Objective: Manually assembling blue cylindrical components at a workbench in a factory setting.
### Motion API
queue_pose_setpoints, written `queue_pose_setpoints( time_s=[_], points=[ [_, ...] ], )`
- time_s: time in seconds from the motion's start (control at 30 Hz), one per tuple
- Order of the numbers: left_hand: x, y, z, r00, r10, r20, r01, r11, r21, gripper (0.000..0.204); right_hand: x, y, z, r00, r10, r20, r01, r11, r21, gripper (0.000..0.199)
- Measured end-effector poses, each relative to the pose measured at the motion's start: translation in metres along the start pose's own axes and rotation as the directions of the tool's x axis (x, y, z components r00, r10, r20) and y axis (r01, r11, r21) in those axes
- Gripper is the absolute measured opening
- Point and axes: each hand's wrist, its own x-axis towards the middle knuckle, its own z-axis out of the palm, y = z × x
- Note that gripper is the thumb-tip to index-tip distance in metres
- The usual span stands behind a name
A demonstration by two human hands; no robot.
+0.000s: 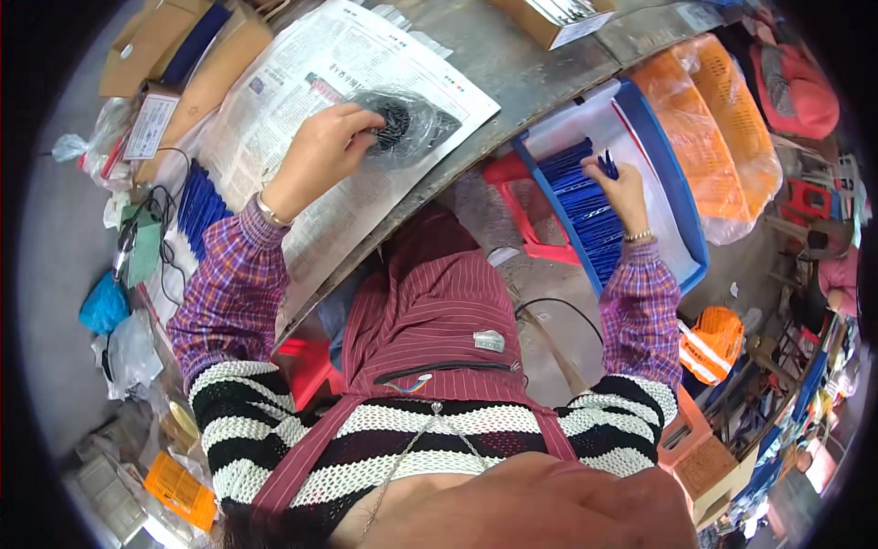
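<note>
My left hand [331, 151] is over the newspaper-covered table, its thumb and fingertips closed at the edge of a heap of small black parts [391, 126]. The heap lies on clear plastic film [430, 119]; whatever is between those fingertips is hidden. To the right, my right hand [624, 190] pinches a few slim dark-blue pieces [607, 166] above a blue-rimmed tray [690, 220]. Inside the tray, many similar slim blue pieces [585, 215] lie side by side on a white lining. Their exact kind is too small to tell.
Newspaper [274, 119] covers part of the metal table [476, 46]. Another bundle of blue pieces [199, 209] lies at left, near cables and cardboard boxes [151, 46]. Orange crates [681, 110] in plastic stand beyond the tray, a red stool [521, 206] beside it. Another person [796, 87] sits far right.
</note>
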Motion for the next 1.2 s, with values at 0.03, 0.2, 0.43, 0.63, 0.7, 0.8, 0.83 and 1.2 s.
queue_pose_setpoints(
  time_s=[0.03,0.2,0.43,0.63,0.7,0.8,0.83,1.2],
  points=[
    [0.0,0.0,-0.001,1.0,0.006,0.016,-0.006,0.999,0.034,0.025,0.011,-0.001,-0.001,0.998,-0.059,0.02,0.061,0.983,-0.173,0.02],
    [0.001,0.002,0.009,1.0,-0.024,0.019,0.021,0.992,0.126,0.027,0.051,0.014,0.022,0.965,-0.133,0.226,0.239,0.804,-0.545,0.022],
    [0.005,0.008,0.018,0.996,0.085,-0.038,-0.076,0.978,0.194,0.02,0.046,0.005,0.023,0.922,-0.187,0.338,0.378,0.623,-0.685,0.018],
    [0.006,0.005,0.02,0.994,0.101,-0.04,-0.093,0.982,0.166,0.015,0.043,0.033,0.031,0.909,-0.231,0.349,0.412,0.63,-0.658,0.011],
    [0.006,0.003,0.02,0.992,0.113,-0.05,-0.105,0.984,0.144,0.008,0.041,0.037,0.032,0.909,-0.256,0.33,0.413,0.662,-0.625,0.01],
    [0.005,0.001,0.019,0.99,0.116,-0.079,-0.107,0.989,0.101,0.007,0.038,0.035,0.034,0.906,-0.316,0.281,0.421,0.736,-0.531,0.009],
    [0.006,-0.001,0.019,0.99,0.114,-0.08,-0.106,0.989,0.101,0.007,0.038,0.035,0.035,0.91,-0.315,0.271,0.414,0.73,-0.544,0.01],
    [0.005,-0.003,0.016,0.983,0.084,-0.162,-0.098,0.992,-0.08,0.009,0.008,-0.006,0.019,0.936,-0.351,0.042,0.352,0.917,-0.186,0.02]
  ],
)
